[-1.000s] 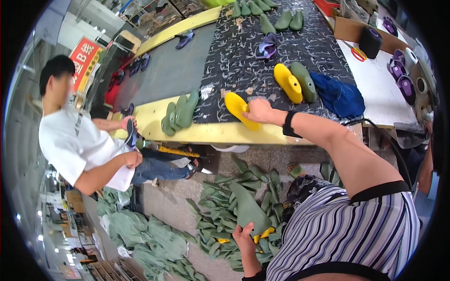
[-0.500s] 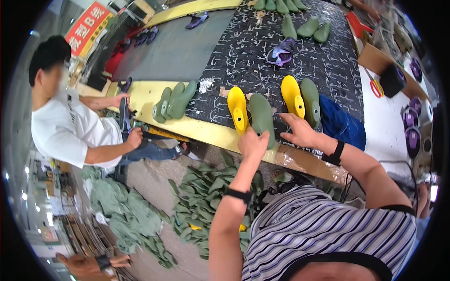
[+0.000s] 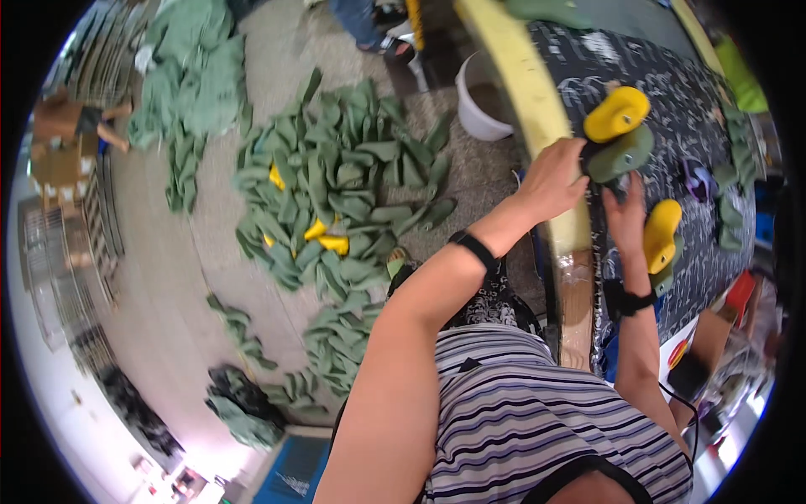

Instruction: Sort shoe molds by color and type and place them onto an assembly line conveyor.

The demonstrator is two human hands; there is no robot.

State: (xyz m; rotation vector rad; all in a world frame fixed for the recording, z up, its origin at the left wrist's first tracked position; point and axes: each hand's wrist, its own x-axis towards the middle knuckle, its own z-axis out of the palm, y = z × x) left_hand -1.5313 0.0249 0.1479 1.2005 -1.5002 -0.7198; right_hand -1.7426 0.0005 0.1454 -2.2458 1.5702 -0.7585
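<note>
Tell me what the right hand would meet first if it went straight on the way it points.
Most likely the green shoe last beside the upper yellow last. The right hand points at its near side, perhaps already touching; depth is unclear from this view.

Smooth green shoe last [image 3: 635,154], holed, on black patterned tabletop [image 3: 684,126], just beside yellow last [image 3: 617,115]

Open tabletop [image 3: 674,139] separates 2 obstructing yellow lasts [image 3: 617,113] from the purple sandal [image 3: 698,181].
</note>
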